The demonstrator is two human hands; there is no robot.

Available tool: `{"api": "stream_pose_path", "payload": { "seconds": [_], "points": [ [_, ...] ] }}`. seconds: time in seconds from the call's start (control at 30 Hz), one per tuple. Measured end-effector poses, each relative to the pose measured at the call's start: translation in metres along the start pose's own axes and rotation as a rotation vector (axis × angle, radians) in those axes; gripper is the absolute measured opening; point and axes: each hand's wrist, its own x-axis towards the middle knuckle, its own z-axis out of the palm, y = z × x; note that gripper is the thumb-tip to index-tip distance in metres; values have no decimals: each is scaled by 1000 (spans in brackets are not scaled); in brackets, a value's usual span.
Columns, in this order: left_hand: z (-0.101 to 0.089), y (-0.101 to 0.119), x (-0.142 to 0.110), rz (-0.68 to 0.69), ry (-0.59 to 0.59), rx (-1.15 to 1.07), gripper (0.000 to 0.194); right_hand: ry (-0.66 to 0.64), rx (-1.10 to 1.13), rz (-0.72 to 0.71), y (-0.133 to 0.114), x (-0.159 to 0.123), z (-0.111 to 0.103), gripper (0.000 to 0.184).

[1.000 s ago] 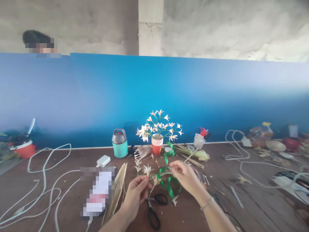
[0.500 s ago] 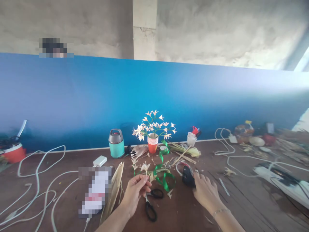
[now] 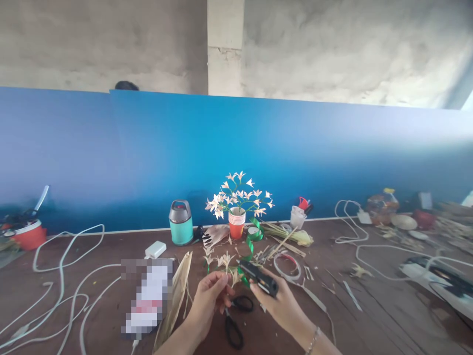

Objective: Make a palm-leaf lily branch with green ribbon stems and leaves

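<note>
My left hand (image 3: 209, 301) is closed in a pinch on a small stem of pale leaf flowers (image 3: 225, 260) wrapped with green ribbon (image 3: 251, 244). My right hand (image 3: 283, 305) grips a black glue gun (image 3: 260, 279), its nozzle pointing left toward the flower stem. Black scissors (image 3: 233, 323) lie on the brown table (image 3: 369, 315) just under both hands. Behind them an orange paper cup (image 3: 236, 222) holds a bunch of finished flowers (image 3: 238, 195).
A dried leaf (image 3: 177, 296) and a blurred-out object lie at my left. A teal jar (image 3: 181, 223), white charger (image 3: 155, 249), white cables (image 3: 66, 276), leaf strips (image 3: 291, 235) and a white cup (image 3: 296, 217) crowd the table. A blue board (image 3: 258, 158) walls the back; a person's head (image 3: 126, 86) shows above it.
My right hand let go of the ribbon, reached right to the glue gun on the table, picked it up and brought it back to the flower stem. My left hand stayed put.
</note>
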Motion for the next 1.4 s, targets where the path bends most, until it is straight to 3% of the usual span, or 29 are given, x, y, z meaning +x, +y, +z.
{"api": "stream_pose_path", "payload": {
  "seconds": [0.2,0.67,0.93,1.4],
  "points": [
    [0,-3,1,-5,-6,7,35,78,140,36,15,-8,20,24],
    [1,-3,0,-14,-47,15,32,4,44,46,16,-5,21,25],
    [2,-3,0,-4,-50,3,32,53,43,45,26,-7,25,19],
    [-2,-7,2,33,-67,-8,28,-60,-90,-45,3,-6,20,21]
  ]
}}
